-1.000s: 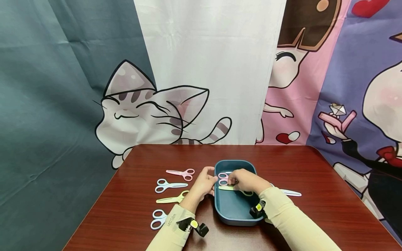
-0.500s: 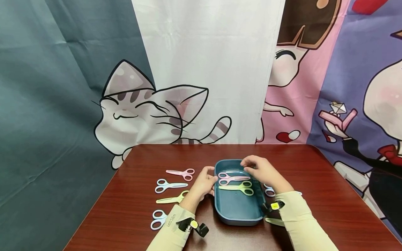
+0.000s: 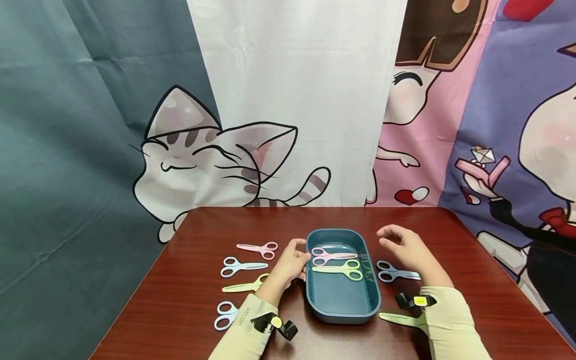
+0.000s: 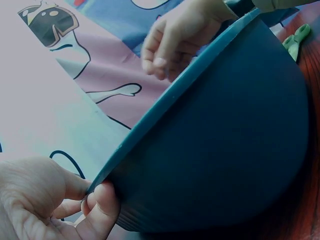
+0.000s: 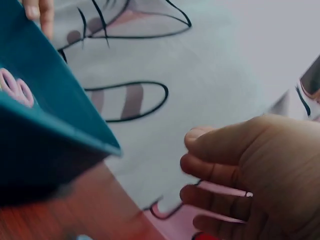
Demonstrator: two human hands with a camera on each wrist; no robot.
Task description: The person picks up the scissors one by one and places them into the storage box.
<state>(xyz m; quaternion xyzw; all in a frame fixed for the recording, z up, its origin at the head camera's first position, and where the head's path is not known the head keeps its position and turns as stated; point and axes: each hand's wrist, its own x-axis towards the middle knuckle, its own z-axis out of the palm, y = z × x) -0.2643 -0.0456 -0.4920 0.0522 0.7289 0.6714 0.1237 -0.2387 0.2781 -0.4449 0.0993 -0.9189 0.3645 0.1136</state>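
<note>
My left hand [image 3: 291, 264] pinches the left wall of a dark teal box [image 3: 343, 300]; the left wrist view has its thumb and fingers [image 4: 102, 200] on the rim. Inside the box, pink scissors [image 3: 334, 256] lie above yellow-green scissors [image 3: 338, 269]. To the right of the box, my right hand [image 3: 407, 250] hovers with fingers loosely bent and nothing held. Just below it are blue scissors [image 3: 396, 273] on the table. Green scissors [image 3: 401, 318] lie nearer the front, partly hidden by the right sleeve.
Left of the box, pink scissors [image 3: 257, 249], light blue scissors [image 3: 243, 266], yellow-green scissors [image 3: 243, 287] and another blue pair [image 3: 224, 316] form a column on the brown table [image 3: 180, 320]. The left forearm covers part of that column. A printed curtain [image 3: 315, 100] hangs behind.
My right hand has let go of the yellow-green scissors inside the box, then lifted out and moved right, over the blue scissors. The left hand stays at the box wall.
</note>
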